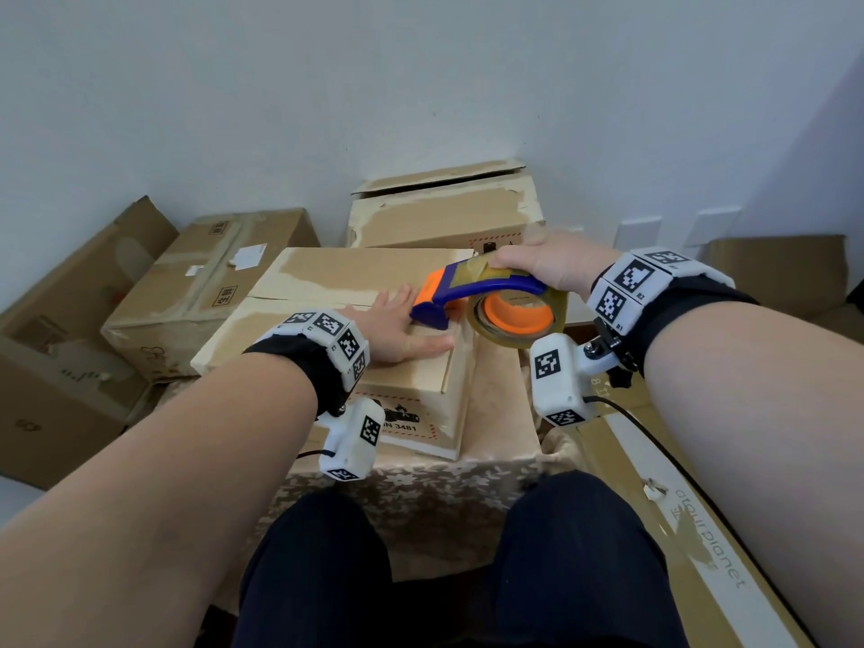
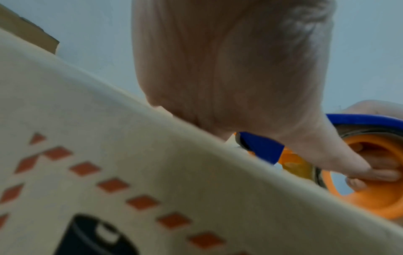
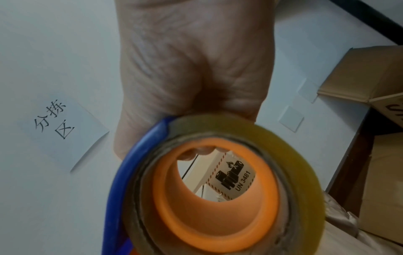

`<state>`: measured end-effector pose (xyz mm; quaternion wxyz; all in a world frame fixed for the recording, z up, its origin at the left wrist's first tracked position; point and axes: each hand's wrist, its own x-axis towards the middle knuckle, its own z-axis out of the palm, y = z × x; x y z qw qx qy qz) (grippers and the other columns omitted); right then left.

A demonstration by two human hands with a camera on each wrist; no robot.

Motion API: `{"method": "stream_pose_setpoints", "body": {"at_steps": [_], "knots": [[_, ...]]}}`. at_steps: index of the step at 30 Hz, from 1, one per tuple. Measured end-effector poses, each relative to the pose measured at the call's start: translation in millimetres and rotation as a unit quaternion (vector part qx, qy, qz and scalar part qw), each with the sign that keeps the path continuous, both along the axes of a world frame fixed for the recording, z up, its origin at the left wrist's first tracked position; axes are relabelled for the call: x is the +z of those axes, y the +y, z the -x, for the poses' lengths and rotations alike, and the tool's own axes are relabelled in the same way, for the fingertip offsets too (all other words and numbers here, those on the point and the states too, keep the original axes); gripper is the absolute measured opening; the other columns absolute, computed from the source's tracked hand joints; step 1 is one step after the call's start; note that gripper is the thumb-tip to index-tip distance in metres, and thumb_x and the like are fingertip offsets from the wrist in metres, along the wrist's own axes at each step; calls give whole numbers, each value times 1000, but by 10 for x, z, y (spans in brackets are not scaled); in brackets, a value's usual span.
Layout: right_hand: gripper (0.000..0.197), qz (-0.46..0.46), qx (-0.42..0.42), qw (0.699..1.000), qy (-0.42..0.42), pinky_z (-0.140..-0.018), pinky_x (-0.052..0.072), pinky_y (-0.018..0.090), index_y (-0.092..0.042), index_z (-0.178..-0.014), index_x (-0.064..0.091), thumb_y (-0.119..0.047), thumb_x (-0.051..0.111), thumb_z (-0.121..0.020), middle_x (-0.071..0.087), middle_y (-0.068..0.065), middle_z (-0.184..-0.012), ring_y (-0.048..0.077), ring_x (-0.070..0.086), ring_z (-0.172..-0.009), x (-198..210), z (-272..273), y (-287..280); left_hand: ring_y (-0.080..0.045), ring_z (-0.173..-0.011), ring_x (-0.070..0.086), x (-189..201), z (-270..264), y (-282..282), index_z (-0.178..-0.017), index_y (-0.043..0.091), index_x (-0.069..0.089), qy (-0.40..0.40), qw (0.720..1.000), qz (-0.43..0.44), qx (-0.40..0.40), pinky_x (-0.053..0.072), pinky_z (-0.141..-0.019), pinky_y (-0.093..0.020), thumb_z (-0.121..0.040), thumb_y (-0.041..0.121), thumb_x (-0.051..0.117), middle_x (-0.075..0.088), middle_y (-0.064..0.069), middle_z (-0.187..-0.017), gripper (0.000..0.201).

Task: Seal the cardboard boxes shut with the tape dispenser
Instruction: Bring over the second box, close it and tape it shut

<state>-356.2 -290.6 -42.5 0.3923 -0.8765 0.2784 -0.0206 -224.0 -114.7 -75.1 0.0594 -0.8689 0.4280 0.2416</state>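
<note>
A cardboard box (image 1: 327, 292) with a red-dashed battery label (image 2: 113, 186) stands on a cloth-covered stand in front of me. My left hand (image 1: 402, 329) lies flat on its closed top flaps, fingers straight, near the right edge. My right hand (image 1: 542, 264) grips a blue and orange tape dispenser (image 1: 472, 292) from above. Its nose touches the box top just beside my left fingers. The clear tape roll (image 3: 240, 181) on its orange hub hangs off the box's right edge. In the left wrist view my right fingertips (image 2: 357, 182) curl inside the hub (image 2: 370, 198).
Other cardboard boxes stand behind (image 1: 444, 212) and to the left (image 1: 201, 282), with a flattened one (image 1: 61, 320) at far left. A long box (image 1: 692, 530) lies along my right leg. A white wall (image 1: 421, 86) closes the back; a paper note (image 3: 63, 131) hangs on it.
</note>
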Motion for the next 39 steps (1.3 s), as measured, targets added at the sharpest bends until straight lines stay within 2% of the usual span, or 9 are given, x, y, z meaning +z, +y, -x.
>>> {"method": "stream_pose_setpoints", "body": {"at_steps": [2, 6, 9, 15, 23, 27, 31, 34, 39], "knots": [[53, -33, -15, 999, -12, -91, 50, 41, -3, -93, 69, -54, 60, -81, 70, 20, -100, 29, 64, -84, -14, 26, -4, -27, -147, -8, -5, -1, -17, -151, 31, -11, 2, 1000, 3, 3, 4, -114, -56, -75, 77, 42, -15, 3, -159, 103], [40, -44, -11, 999, -26, -87, 50, 39, -13, -83, 64, -53, 62, -81, 71, 18, -92, 28, 62, -83, 20, 60, 5, -29, -147, -6, -47, -7, -51, -152, 25, -11, 8, 1000, 16, 15, 7, -115, -56, -60, 77, 57, -8, 1, -160, 126], [38, -29, -5, 999, -19, -80, 46, 35, -15, -78, 61, -53, 60, -83, 67, 11, -84, 24, 58, -79, 58, 64, 15, -30, -147, -4, -38, 36, -71, -152, 24, -8, 8, 999, 30, 25, 8, -115, -53, -68, 68, 64, -3, -2, -160, 120], [35, -7, 7, 1000, -12, -66, 35, 27, -19, -68, 52, -44, 54, -91, 55, 6, -72, 19, 49, -71, 164, 317, -110, -32, -146, -7, -59, 8, -81, -151, 16, -15, -8, 1000, -9, 29, 7, -117, -53, -72, 72, 56, -15, -4, -159, 120], [42, 31, 6, 999, 30, -66, 35, 29, -17, -64, 50, -50, 53, -89, 52, 5, -68, 21, 49, -70, 50, 376, -193, -29, -147, -1, -1, 123, -200, -151, 12, -12, -76, 996, -46, -1, 11, -117, -54, -76, 73, 53, -10, -5, -160, 117], [41, 8, -11, 1000, 23, -66, 36, 29, -18, -64, 51, -50, 54, -89, 55, 6, -69, 21, 50, -71, 29, 415, -206, -22, -147, -3, -8, 314, -292, -151, 18, -12, -102, 993, -41, -49, 7, -114, -59, -81, 67, 52, -14, 1, -160, 107], [41, -10, -26, 1000, 4, -62, 37, 27, -15, -71, 54, -52, 54, -89, 55, 7, -72, 20, 50, -70, -45, 391, -129, -24, -147, -3, 1, 321, -298, -150, 20, -15, -84, 995, -33, -37, 7, -113, -59, -82, 51, 63, -12, 0, -160, 108], [41, -41, -40, 998, -9, -70, 40, 29, -13, -80, 59, -52, 54, -88, 59, 12, -78, 24, 53, -75, -124, 377, -63, -24, -147, -6, 28, 316, -240, -150, 20, -16, -64, 997, -35, -23, 8, -114, -57, -83, 40, 66, -13, 0, -160, 107], [41, -135, -71, 987, -40, -90, 50, 40, -12, -82, 63, -52, 59, -85, 69, 19, -91, 28, 61, -81, -283, 432, 78, -26, -147, -10, 41, 325, -124, -150, 19, -16, -28, 999, -30, -4, 9, -116, -47, -84, 24, 68, -16, 0, -159, 107]]}}
